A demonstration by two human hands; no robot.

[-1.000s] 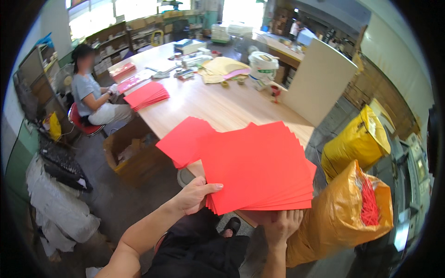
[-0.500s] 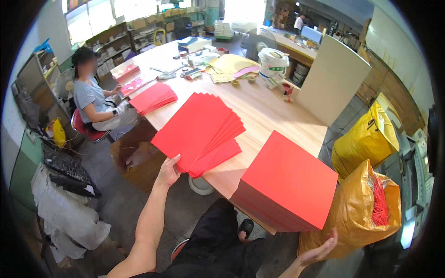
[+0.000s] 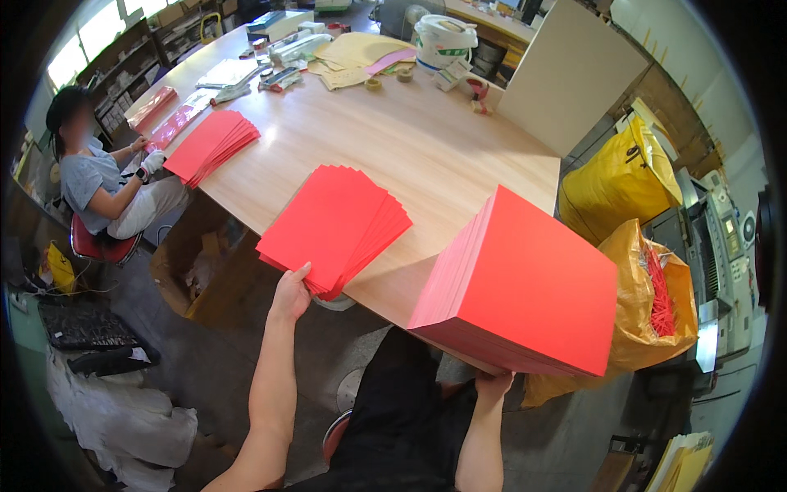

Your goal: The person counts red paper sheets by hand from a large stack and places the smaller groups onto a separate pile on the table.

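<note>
My left hand (image 3: 293,293) grips the near corner of a fanned pile of red sheets (image 3: 328,221), its thumb on top and its fingers hidden below. That pile rests on the wooden table (image 3: 426,131) at its near edge. To the right stands a tall, thick stack of red sheets (image 3: 541,279), its layers slanting along the left side. My right hand (image 3: 494,384) is closed at the bottom near edge of this stack, with its fingers mostly hidden beneath it.
Another fanned pile of red sheets (image 3: 215,143) lies farther left, near a seated person (image 3: 102,172) wearing a white glove. Tape rolls (image 3: 404,75), yellow papers (image 3: 361,53) and a white bucket (image 3: 444,41) stand at the back. An orange sack (image 3: 631,287) and a yellow sack (image 3: 619,176) are right of the table.
My right hand has moved left from beside the tall stack and closed at its bottom near edge; the stack now looks tilted. My left hand still holds the fanned sheets. The view has shifted.
</note>
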